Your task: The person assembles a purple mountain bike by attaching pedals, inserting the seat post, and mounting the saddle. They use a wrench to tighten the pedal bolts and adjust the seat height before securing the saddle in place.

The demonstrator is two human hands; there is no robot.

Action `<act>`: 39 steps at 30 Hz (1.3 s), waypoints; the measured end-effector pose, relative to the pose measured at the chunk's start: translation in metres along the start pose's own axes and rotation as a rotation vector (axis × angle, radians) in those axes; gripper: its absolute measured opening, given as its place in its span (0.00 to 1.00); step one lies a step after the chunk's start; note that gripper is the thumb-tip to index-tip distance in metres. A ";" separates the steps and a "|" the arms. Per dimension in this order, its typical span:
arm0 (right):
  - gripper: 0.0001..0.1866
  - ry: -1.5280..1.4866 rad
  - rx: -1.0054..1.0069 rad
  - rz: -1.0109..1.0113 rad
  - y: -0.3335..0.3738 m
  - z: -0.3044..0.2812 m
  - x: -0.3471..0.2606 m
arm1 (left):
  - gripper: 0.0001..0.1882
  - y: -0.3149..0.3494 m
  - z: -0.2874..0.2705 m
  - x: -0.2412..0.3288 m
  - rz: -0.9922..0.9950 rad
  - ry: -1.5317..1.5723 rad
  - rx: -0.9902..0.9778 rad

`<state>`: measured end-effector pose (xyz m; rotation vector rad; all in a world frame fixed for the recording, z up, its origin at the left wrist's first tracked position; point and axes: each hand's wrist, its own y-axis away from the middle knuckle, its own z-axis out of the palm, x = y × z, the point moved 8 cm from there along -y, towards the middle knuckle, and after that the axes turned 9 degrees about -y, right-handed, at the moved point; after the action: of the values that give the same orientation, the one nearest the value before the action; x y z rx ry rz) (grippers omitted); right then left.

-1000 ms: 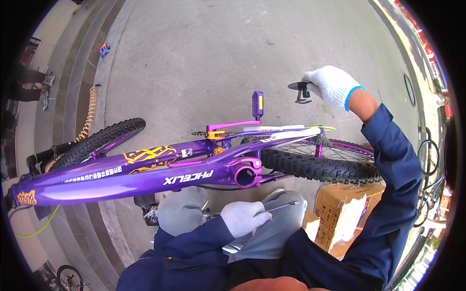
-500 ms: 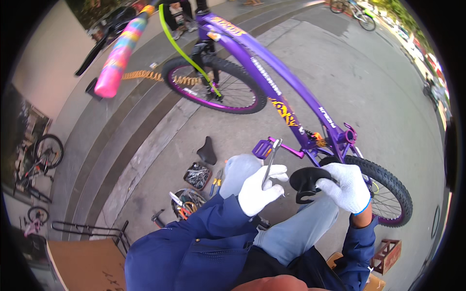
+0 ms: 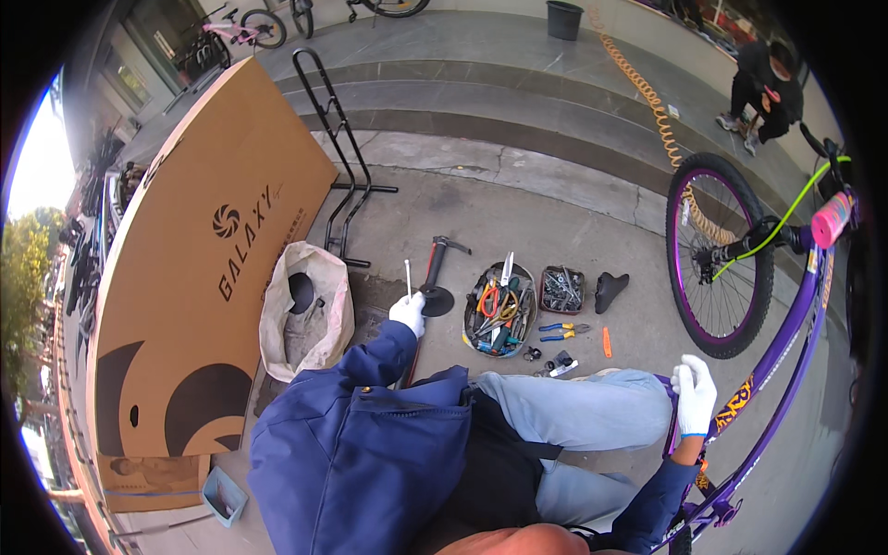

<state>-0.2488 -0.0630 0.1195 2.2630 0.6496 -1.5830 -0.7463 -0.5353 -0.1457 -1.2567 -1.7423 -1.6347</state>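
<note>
My left hand (image 3: 407, 314), in a white glove, is closed around a silver wrench (image 3: 408, 274) whose shank sticks up from the fingers. A round black disc-shaped part (image 3: 436, 301) is right beside those fingers; I cannot tell whether they hold it. Just past it, a long red-and-black tool (image 3: 433, 265) with a crosswise top lies partly behind the hand. My right hand (image 3: 695, 396), gloved too, is raised near my knee, fingers loosely apart and nothing in them. It is beside the purple bicycle frame (image 3: 740, 400), partly covering it.
A pale sack (image 3: 338, 338) with a black round piece inside stands before a large cardboard box (image 3: 213, 185). On the ground are a tool basket (image 3: 470, 338), a box of bolts (image 3: 562, 309), pliers (image 3: 558, 338) and a saddle (image 3: 610, 289). A person (image 3: 768, 88) crouches by the steps.
My view has swung left from the bicycle to the sack and box. The right hand has let go of the black disc-shaped part. My left hand, still holding the wrench, has reached out left.
</note>
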 end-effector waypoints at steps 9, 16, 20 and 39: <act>0.16 -0.018 0.238 0.327 0.073 -0.061 0.227 | 0.34 -0.081 -0.312 -0.005 -0.046 -0.779 0.826; 0.12 -0.108 0.227 0.408 0.161 -0.043 0.221 | 0.22 -0.156 -0.109 -0.033 -0.228 0.100 0.104; 0.13 -0.077 0.363 0.437 0.186 -0.069 0.171 | 0.23 -0.103 0.075 -0.003 -0.096 -0.111 -0.351; 0.15 0.306 0.519 0.318 0.296 -0.142 0.062 | 0.13 0.042 0.390 -0.105 0.586 -1.096 -0.787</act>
<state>0.0377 -0.2346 0.1075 2.8369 -0.0859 -1.3725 -0.5585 -0.2049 -0.2880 -3.0780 -0.8502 -1.3254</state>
